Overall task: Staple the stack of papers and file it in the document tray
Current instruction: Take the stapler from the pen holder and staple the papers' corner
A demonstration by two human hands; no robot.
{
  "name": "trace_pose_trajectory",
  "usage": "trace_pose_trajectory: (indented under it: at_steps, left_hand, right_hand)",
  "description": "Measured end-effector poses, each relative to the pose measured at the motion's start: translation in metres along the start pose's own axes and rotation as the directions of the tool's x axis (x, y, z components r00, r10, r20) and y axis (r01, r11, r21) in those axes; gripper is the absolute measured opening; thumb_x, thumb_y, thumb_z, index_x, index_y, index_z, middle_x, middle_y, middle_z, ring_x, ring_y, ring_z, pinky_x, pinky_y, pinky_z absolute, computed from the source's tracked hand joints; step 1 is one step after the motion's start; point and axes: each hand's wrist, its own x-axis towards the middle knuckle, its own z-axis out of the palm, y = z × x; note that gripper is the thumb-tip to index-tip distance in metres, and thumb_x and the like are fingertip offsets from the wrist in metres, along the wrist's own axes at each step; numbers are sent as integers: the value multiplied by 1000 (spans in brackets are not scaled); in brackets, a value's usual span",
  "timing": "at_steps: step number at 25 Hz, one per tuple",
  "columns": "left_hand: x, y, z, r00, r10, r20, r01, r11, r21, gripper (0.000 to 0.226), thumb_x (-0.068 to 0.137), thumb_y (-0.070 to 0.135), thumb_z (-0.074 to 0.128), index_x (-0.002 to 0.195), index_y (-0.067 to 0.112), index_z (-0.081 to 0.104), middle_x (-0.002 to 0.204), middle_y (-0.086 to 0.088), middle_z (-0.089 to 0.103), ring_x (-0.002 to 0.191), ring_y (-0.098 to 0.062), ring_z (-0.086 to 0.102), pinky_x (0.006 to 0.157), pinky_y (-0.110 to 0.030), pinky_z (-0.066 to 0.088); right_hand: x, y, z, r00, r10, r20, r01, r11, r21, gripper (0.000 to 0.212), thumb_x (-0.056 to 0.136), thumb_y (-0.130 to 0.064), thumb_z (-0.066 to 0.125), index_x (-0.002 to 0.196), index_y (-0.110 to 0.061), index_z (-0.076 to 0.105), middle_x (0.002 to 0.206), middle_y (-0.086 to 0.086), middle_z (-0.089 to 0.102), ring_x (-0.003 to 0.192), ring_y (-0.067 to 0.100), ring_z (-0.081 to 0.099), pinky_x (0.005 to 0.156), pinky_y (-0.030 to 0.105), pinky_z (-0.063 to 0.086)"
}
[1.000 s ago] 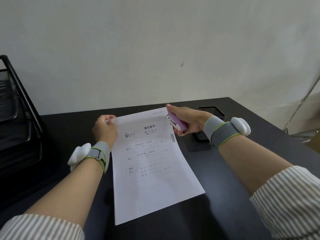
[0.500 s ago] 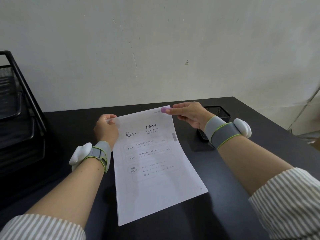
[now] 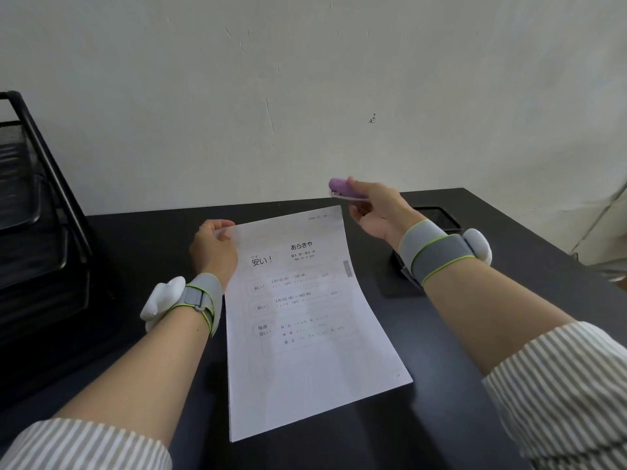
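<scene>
The left hand [image 3: 213, 252] pinches the white printed paper stack [image 3: 305, 320] by its top-left corner over the black table [image 3: 475, 351], the right hand [image 3: 375, 212] grips the small purple stapler [image 3: 344, 188] just off the top-right corner, so probably best to keep sheets squared while heading for the black mesh document tray [image 3: 30, 212] far left.

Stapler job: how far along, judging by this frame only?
Done: unclear. The purple stapler is clear of the paper stack, above its top right corner; no staple is resolvable there. In hand: the right hand grips the stapler, the left hand pinches the stack's top left corner. Left: filing; the black document tray at far left hasn't received the stack.
</scene>
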Motion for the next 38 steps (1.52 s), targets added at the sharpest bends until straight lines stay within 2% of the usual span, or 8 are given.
trace_pose_trajectory:
  at_steps: [4, 8, 11, 15, 19, 24, 33, 38]
  left_hand:
    - [3, -1, 2, 1000, 16, 13, -16, 1000, -11, 21, 94, 7, 44, 92, 24, 56, 116, -9, 60, 107, -27, 58, 87, -38, 50]
    - [8, -5, 6, 999, 32, 25, -32, 999, 14, 20, 94, 8, 43, 92, 24, 55, 103, -2, 56, 98, -22, 55, 83, -35, 49]
    - [12, -8, 9, 998, 57, 36, -58, 998, 26, 22, 93, 7, 43, 91, 24, 56, 100, -1, 56, 92, -20, 53, 76, -32, 46]
    - [17, -9, 13, 995, 75, 60, -77, 997, 26, 21, 93, 8, 43, 91, 24, 56, 99, -1, 57, 90, -19, 54, 72, -30, 44]
    - [21, -9, 16, 994, 85, 74, -88, 996, 28, 20, 94, 9, 44, 92, 25, 56, 98, 2, 55, 88, -16, 52, 67, -23, 41]
    - [24, -12, 19, 990, 108, 87, -111, 994, 24, 20, 94, 9, 44, 91, 24, 57, 95, 3, 56, 87, -15, 52, 63, -19, 39]
    - [29, -13, 22, 991, 88, 104, -93, 995, 40, 20, 94, 9, 44, 92, 25, 56, 95, 5, 54, 89, -14, 51, 60, -16, 36]
    - [31, -16, 24, 991, 74, 107, -79, 996, 38, 20, 94, 9, 44, 91, 25, 56, 94, 5, 53, 89, -15, 52, 66, -22, 42]
  right_hand:
    - [8, -7, 7, 989, -88, -117, 97, 992, 80, 39, 90, 2, 49, 121, -11, 28, 59, 15, 70, 80, 28, 68, 70, 41, 58]
    - [15, -12, 16, 965, -231, -124, 206, 960, -189, 21, 92, -4, 29, 105, -20, 21, 31, 4, 57, 33, 9, 60, 54, 29, 57]
    - [29, -12, 21, 916, -395, -73, 325, 835, -443, 23, 87, -9, 33, 106, -19, 23, 30, 2, 55, 30, 2, 54, 39, 15, 45]
    - [46, -6, 29, 840, -542, 15, 420, 632, -651, 21, 89, -23, 45, 103, -19, 30, 53, -1, 56, 41, 10, 57, 55, 25, 47]
    - [58, 2, 33, 881, -461, 107, 374, 538, -756, 20, 91, -29, 42, 101, -11, 43, 70, 3, 59, 61, 23, 61, 49, 24, 46]
    - [65, 6, 35, 902, -404, 149, 333, 435, -837, 34, 93, -31, 39, 106, -2, 51, 77, 11, 63, 79, 24, 64, 62, 29, 49]
    - [70, 2, 33, 914, -331, 235, 353, 365, -861, 23, 94, -31, 40, 90, -10, 46, 74, 11, 64, 59, 6, 59, 51, 20, 45]
    - [76, 5, 30, 919, -307, 248, 342, 309, -887, 25, 95, -32, 40, 85, -10, 47, 73, 7, 65, 70, 20, 60, 63, 27, 47]
